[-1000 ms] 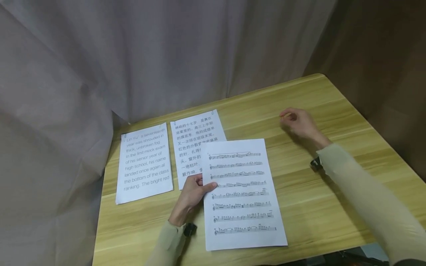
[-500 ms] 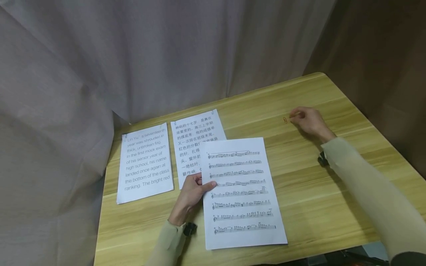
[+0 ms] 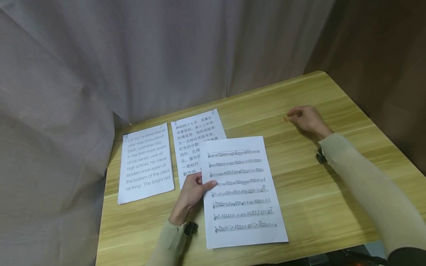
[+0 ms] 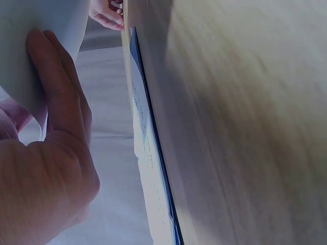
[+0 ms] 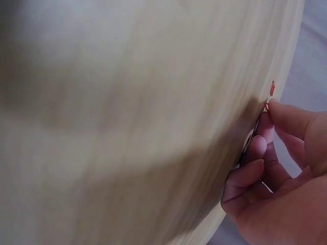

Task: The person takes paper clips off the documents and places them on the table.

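My left hand [image 3: 191, 194] holds a sheet of printed music [image 3: 241, 192] by its left edge. The thumb lies on the printed side and, in the left wrist view, the fingers [image 4: 64, 97] lie along the back of the paper. At the far right of the table, my right hand [image 3: 307, 120] has thumb and forefinger together close over the tabletop. A small bit of a reddish paper clip [image 5: 266, 106] shows between those fingertips in the right wrist view. Just beyond them a second red paper clip [image 3: 285, 119] lies on the wood.
Two clipped paper stacks lie at the table's left: one with English text [image 3: 146, 162], one with Chinese text [image 3: 189, 147] partly covered by the music sheet. Grey curtains [image 3: 166, 55] hang behind the wooden table [image 3: 319, 207]. A dark strap with a small camera [image 3: 321, 156] sits at the right wrist.
The right hand has drawn back to the right, uncovering the red paper clip, then shifted slightly left toward it. The left hand and music sheet have stayed nearly in place.
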Available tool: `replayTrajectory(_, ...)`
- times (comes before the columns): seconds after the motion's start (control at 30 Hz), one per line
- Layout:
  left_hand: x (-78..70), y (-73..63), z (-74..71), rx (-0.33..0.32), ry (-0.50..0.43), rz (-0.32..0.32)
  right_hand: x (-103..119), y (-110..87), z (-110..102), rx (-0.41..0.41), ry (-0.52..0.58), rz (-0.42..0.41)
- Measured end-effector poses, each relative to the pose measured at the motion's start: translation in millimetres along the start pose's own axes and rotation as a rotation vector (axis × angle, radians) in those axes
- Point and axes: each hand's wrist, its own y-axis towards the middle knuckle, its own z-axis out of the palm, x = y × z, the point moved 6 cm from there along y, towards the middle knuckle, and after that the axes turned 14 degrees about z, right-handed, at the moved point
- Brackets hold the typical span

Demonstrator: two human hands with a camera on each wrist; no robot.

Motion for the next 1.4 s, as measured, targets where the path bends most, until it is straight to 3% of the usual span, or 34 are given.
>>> replayTrajectory(0.8,0.7,1.7,-2.4,-0.015,-0.022,-0.006,-4.9,1.4,-0.8,-0.005,0.019,0.085)
replayTrajectory(0.97,1.4,1.8,-2.9,-0.008,-0.019,0.007,-10.3,0.8,-4.7,-0.041,0.110,0.102)
replayTrajectory(1.1,1.4,1.9,-4.0,-0.012,-0.024,0.005,-6.4,-19.1,-10.6,-0.096,0.213,0.128)
replayTrajectory(1.2,-1.3,5.1,-5.3,-0.021,-0.018,0.012,7.1,-46.4,-6.0,-0.081,0.264,0.119)
replayTrajectory(1.4,-7.9,21.5,-4.4,-0.044,0.003,0.005,32.9,-95.5,28.9,0.130,0.371,0.134)
